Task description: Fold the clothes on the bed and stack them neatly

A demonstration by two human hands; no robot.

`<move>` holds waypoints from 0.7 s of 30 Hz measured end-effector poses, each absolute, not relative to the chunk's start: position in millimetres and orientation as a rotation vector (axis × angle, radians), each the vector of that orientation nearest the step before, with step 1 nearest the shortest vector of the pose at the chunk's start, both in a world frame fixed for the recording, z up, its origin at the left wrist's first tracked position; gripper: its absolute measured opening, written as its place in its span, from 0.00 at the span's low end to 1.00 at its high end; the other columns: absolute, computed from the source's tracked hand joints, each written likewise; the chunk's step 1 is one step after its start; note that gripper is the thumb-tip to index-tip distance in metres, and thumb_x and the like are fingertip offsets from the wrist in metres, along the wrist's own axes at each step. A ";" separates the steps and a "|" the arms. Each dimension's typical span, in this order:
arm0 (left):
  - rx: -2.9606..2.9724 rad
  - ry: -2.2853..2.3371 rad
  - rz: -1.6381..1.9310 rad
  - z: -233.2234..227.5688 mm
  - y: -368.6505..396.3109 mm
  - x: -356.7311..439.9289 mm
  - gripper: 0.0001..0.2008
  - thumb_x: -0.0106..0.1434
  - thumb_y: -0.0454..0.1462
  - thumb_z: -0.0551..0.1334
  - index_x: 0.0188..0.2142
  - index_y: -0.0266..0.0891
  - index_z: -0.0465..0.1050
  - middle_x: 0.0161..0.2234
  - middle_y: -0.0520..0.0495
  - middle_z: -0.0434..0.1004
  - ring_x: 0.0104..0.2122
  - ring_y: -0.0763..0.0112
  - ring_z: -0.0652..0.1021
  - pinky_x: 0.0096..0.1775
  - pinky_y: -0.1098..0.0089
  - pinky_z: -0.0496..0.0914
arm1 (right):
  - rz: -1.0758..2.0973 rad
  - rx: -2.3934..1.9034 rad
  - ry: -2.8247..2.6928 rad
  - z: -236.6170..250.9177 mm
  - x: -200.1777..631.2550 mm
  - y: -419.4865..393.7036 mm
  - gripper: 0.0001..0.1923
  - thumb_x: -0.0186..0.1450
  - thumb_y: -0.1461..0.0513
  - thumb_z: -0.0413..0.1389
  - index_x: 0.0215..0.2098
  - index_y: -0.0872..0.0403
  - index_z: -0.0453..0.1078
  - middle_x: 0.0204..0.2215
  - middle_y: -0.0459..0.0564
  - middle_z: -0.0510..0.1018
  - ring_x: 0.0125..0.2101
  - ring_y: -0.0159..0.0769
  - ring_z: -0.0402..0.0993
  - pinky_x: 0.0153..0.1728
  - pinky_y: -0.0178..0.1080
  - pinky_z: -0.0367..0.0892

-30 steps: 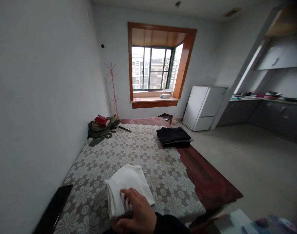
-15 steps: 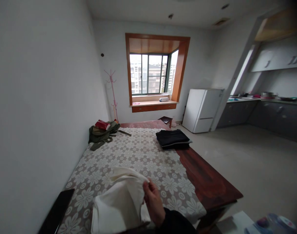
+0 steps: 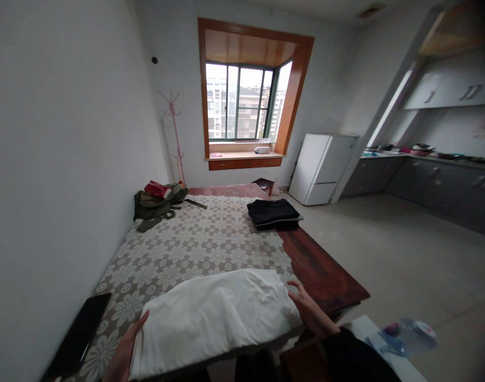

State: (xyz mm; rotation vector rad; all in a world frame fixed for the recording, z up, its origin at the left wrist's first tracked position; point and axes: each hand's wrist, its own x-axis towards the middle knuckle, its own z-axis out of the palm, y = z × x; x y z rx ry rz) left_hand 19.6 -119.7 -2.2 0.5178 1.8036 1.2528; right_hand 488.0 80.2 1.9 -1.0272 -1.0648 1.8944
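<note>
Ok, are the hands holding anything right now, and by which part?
Both are on the white cloth spread over the table: left hand at its left edge, right hand at its right edge. Whether they grip or merely press cannot be told.

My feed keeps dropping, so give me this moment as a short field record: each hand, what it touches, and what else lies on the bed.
left hand: open, at the left edge of the white cloth
right hand: open, fingers spread, at the cloth's right edge
white cloth: spread flat across the near end of the floral bed cover
dark folded clothes: stacked at the bed's right edge, far side
green bag: far left corner, by the wall
black flat object: near left, beside the cloth
</note>
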 end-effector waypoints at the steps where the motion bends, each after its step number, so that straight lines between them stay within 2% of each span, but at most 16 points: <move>1: 0.539 1.816 1.250 -0.9 -114.7 16.9 0.46 0.51 0.61 0.63 0.66 0.44 0.61 0.59 0.43 0.74 0.60 0.44 0.72 0.59 0.49 0.69 | 1.874 -1.042 -1.147 4.9 483.6 86.6 0.31 0.53 0.54 0.68 0.53 0.43 0.67 0.44 0.47 0.80 0.42 0.46 0.78 0.42 0.43 0.71; 3: 0.672 1.953 1.241 -1.9 -104.6 13.3 0.50 0.51 0.56 0.66 0.68 0.40 0.54 0.64 0.39 0.67 0.64 0.46 0.67 0.63 0.52 0.64 | 1.827 -1.032 -1.323 7.8 476.2 96.1 0.40 0.49 0.59 0.68 0.60 0.43 0.64 0.52 0.50 0.77 0.49 0.49 0.76 0.51 0.47 0.68; 4: 0.768 2.040 1.231 -2.9 -100.0 12.1 0.50 0.52 0.54 0.66 0.69 0.40 0.51 0.66 0.38 0.64 0.65 0.47 0.64 0.64 0.53 0.62 | 1.807 -1.022 -1.402 8.3 473.5 99.3 0.42 0.48 0.60 0.67 0.61 0.44 0.64 0.56 0.51 0.75 0.52 0.50 0.74 0.54 0.49 0.66; 6: 0.992 2.155 1.177 -2.5 -92.9 9.8 0.49 0.55 0.51 0.65 0.70 0.43 0.47 0.68 0.40 0.60 0.68 0.51 0.60 0.66 0.55 0.59 | 1.764 -1.016 -1.526 10.3 470.4 104.8 0.41 0.47 0.62 0.63 0.61 0.46 0.68 0.61 0.50 0.71 0.59 0.52 0.68 0.61 0.51 0.59; 9: 1.256 2.198 1.080 13.3 -87.3 5.0 0.44 0.59 0.48 0.62 0.71 0.50 0.44 0.68 0.47 0.61 0.69 0.53 0.58 0.66 0.55 0.60 | 1.689 -0.982 -1.631 25.0 468.7 114.4 0.38 0.49 0.62 0.61 0.60 0.48 0.71 0.63 0.49 0.69 0.65 0.52 0.58 0.67 0.51 0.47; 12: 1.342 2.173 1.103 52.2 -84.1 -2.0 0.38 0.60 0.49 0.60 0.69 0.51 0.53 0.65 0.50 0.66 0.67 0.52 0.62 0.64 0.55 0.62 | 1.631 -0.862 -1.695 57.4 466.3 125.9 0.37 0.53 0.60 0.63 0.62 0.48 0.69 0.65 0.48 0.67 0.66 0.53 0.57 0.68 0.52 0.43; 15: 1.363 2.089 1.227 100.2 -78.7 -13.6 0.32 0.60 0.52 0.60 0.63 0.49 0.64 0.63 0.51 0.70 0.65 0.52 0.66 0.65 0.56 0.61 | 1.593 -0.778 -1.676 90.6 461.0 137.7 0.38 0.56 0.58 0.63 0.65 0.48 0.65 0.66 0.47 0.64 0.66 0.53 0.57 0.66 0.54 0.47; 17: 1.365 2.094 1.289 122.8 -72.2 -24.7 0.32 0.59 0.53 0.60 0.61 0.49 0.66 0.62 0.53 0.70 0.65 0.52 0.65 0.66 0.56 0.59 | 1.565 -0.746 -1.627 100.7 455.3 146.8 0.41 0.57 0.58 0.63 0.68 0.48 0.60 0.67 0.47 0.62 0.66 0.53 0.56 0.66 0.54 0.49; 19: 1.359 2.120 1.285 128.4 -63.0 -36.4 0.33 0.58 0.52 0.61 0.62 0.50 0.66 0.63 0.54 0.69 0.66 0.53 0.64 0.66 0.56 0.57 | 1.515 -0.750 -1.616 95.2 447.3 157.9 0.43 0.56 0.58 0.63 0.69 0.48 0.58 0.68 0.47 0.61 0.67 0.51 0.54 0.66 0.53 0.49; 21: 1.343 2.132 1.210 114.6 -52.4 -45.6 0.34 0.56 0.51 0.62 0.61 0.48 0.67 0.62 0.52 0.71 0.65 0.53 0.66 0.65 0.56 0.60 | 1.450 -0.815 -1.671 74.3 438.0 170.0 0.43 0.54 0.60 0.63 0.68 0.48 0.61 0.68 0.48 0.62 0.68 0.50 0.53 0.67 0.52 0.46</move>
